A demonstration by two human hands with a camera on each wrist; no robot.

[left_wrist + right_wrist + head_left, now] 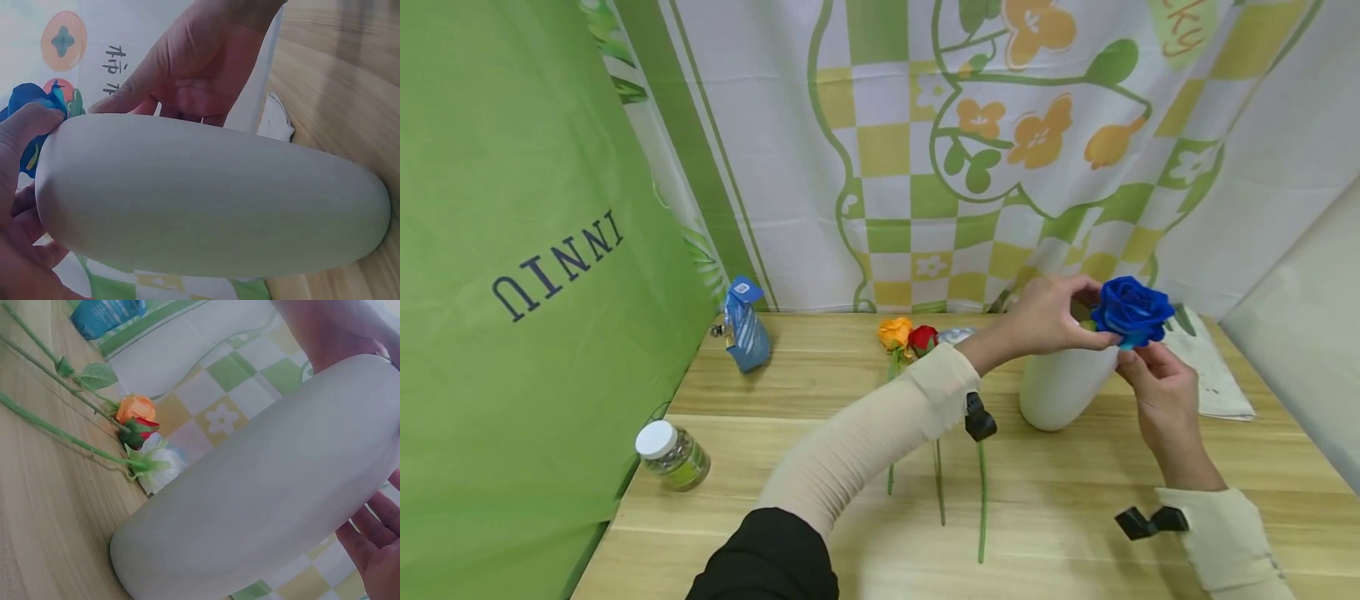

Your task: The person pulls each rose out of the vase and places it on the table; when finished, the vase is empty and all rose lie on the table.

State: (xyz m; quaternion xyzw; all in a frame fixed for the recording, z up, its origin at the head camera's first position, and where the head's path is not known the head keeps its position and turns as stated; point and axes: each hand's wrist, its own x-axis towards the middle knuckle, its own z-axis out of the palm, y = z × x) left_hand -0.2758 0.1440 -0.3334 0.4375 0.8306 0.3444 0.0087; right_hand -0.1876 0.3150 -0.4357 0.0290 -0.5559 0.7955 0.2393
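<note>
A blue rose sits at the mouth of a tall white vase, its stem hidden inside. My left hand holds the bloom from the left at the rim, thumb under the petals and fingers behind. From the right, my right hand grips the vase near its top, with thumb and fingertips right below the flower. In the left wrist view the right thumb lies along the vase wall, and the other fingers are partly hidden behind it. The vase's base rests on the table.
Left of the vase lie an orange rose, a red rose and a white flower on green stems. Farther left stand a blue pouch and a white-lidded jar. A folded cloth lies behind, at right.
</note>
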